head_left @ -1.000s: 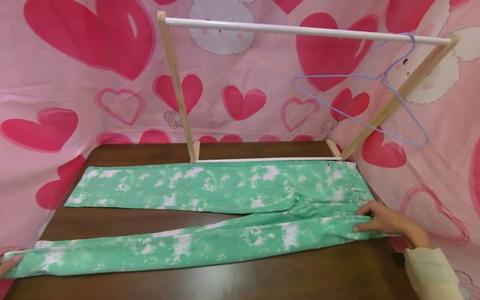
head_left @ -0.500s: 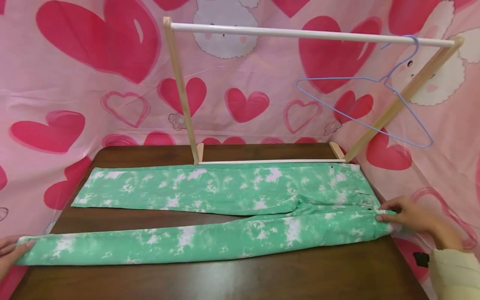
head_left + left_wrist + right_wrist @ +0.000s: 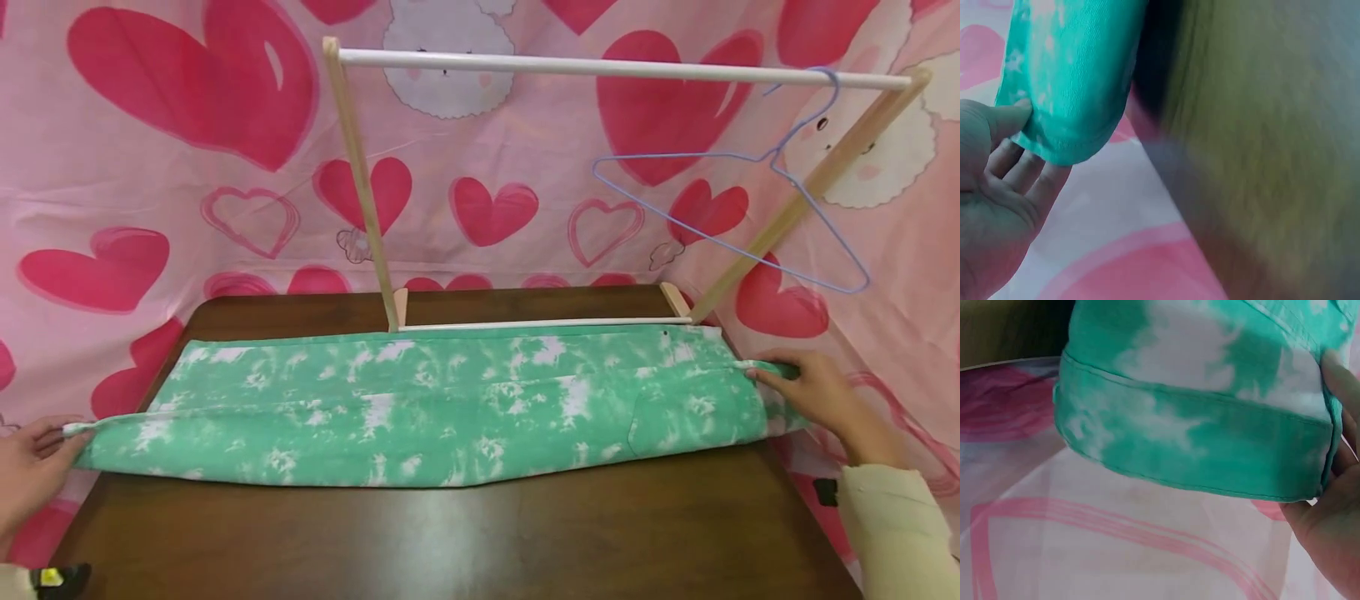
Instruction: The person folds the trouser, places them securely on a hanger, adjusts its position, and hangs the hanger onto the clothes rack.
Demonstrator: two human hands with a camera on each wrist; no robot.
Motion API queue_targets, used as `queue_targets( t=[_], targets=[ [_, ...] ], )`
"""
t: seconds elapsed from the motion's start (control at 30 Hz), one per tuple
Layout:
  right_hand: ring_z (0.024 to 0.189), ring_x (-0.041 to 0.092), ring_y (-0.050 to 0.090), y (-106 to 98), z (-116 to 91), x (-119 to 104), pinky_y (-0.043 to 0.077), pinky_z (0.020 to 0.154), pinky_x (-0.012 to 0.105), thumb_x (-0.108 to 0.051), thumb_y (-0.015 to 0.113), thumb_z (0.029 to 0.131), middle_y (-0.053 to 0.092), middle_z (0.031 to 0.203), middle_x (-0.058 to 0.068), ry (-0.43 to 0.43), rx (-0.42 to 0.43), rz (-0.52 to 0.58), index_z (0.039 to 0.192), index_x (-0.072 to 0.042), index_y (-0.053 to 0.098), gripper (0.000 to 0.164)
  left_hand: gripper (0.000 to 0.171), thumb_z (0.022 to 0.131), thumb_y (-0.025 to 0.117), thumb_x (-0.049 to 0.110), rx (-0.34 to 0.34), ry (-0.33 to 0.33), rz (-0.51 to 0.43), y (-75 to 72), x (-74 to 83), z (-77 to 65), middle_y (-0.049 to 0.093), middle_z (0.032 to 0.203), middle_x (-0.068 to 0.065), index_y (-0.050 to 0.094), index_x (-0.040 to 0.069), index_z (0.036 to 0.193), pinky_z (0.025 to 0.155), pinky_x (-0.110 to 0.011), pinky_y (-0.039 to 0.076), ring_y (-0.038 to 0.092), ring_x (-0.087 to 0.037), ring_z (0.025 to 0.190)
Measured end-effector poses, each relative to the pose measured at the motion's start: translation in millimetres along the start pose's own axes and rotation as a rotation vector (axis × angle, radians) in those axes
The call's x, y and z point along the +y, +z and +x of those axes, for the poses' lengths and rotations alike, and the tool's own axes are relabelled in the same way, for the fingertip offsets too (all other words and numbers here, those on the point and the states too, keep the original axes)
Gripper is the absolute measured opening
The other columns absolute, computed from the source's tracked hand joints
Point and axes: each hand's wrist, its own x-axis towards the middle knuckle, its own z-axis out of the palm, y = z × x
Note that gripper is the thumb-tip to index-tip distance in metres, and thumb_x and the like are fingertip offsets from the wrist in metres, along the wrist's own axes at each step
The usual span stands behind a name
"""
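Note:
Green and white tie-dye pants (image 3: 420, 433) lie lengthwise across the brown table, with the near leg lifted and folded over the far one. My left hand (image 3: 39, 458) pinches the leg's hem at the left end. In the left wrist view the thumb presses on top of the hem (image 3: 1066, 140) with fingers beneath. At the waist end my right hand (image 3: 821, 396) pinches the upper edge of the pants. The right wrist view shows the stitched waistband (image 3: 1197, 440) hanging past the table edge, its corner between thumb and fingers.
Behind the pants stands a wooden rack with a white top bar (image 3: 600, 67). A blue wire hanger (image 3: 720, 154) hangs at its right end. Pink heart-print cloth (image 3: 247, 217) surrounds the brown table (image 3: 465, 550).
Both hands have lifted the near leg and carried it away from the table's front, over the far leg. The gap between the legs is now covered.

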Motion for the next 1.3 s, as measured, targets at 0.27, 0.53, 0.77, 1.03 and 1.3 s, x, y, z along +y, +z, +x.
queue_targets(
  t=[0.27, 0.53, 0.77, 1.03, 1.3],
  targets=[
    [0.080, 0.017, 0.067, 20.7, 11.3, 8.1, 0.055, 0.071, 0.028, -0.007, 0.082, 0.084, 0.075, 0.095, 0.022, 0.035, -0.109, -0.103, 0.105, 0.004, 0.075, 0.024, 0.038, 0.096, 0.060, 0.004, -0.086, -0.069, 0.204, 15.9, 13.1, 10.1, 0.054, 0.116, -0.049, 0.053, -0.024, 0.121, 0.049, -0.006, 0.035, 0.052, 0.005, 0.067],
    [0.112, 0.054, 0.052, 46.8, 16.9, -12.6, 0.015, 0.095, 0.086, -0.010, 0.076, 0.088, 0.064, 0.117, 0.032, 0.066, -0.278, -0.168, 0.115, 0.002, 0.071, 0.030, 0.034, 0.078, 0.069, -0.007, -0.152, 0.269, 0.383, 24.5, 35.0, 6.7, 0.057, 0.109, -0.046, 0.061, -0.016, 0.111, 0.075, -0.061, 0.044, 0.054, -0.063, 0.095],
    [0.118, 0.052, 0.058, 76.3, 22.5, -42.8, 0.024, 0.099, 0.077, -0.008, 0.069, 0.095, 0.066, 0.125, 0.030, -0.034, -0.345, 0.071, 0.127, 0.005, 0.064, 0.035, 0.041, 0.067, 0.080, -0.002, -0.268, 0.531, 0.407, 44.4, 62.7, 5.1, 0.049, 0.132, -0.041, 0.072, -0.006, 0.107, 0.096, -0.073, 0.037, 0.046, -0.061, 0.115],
    [0.112, 0.040, 0.064, 96.7, 30.7, -59.3, 0.041, 0.100, 0.063, -0.010, 0.071, 0.095, 0.071, 0.115, 0.016, -0.060, -0.342, 0.121, 0.120, 0.000, 0.069, 0.027, 0.045, 0.075, 0.083, -0.001, -0.385, 0.488, 0.276, 73.2, 79.9, 1.5, 0.069, 0.109, -0.031, 0.069, -0.006, 0.117, 0.079, -0.053, 0.057, 0.063, -0.050, 0.099],
    [0.092, 0.023, 0.066, 97.1, 26.0, -60.7, 0.054, 0.086, 0.042, -0.007, 0.078, 0.089, 0.071, 0.096, 0.002, -0.047, -0.235, 0.076, 0.101, -0.006, 0.072, 0.013, 0.021, 0.073, 0.085, -0.001, -0.355, 0.499, 0.324, 75.8, 79.2, -0.4, 0.070, 0.085, -0.009, 0.076, -0.001, 0.092, 0.072, -0.049, 0.056, 0.067, -0.036, 0.081]
  ],
)
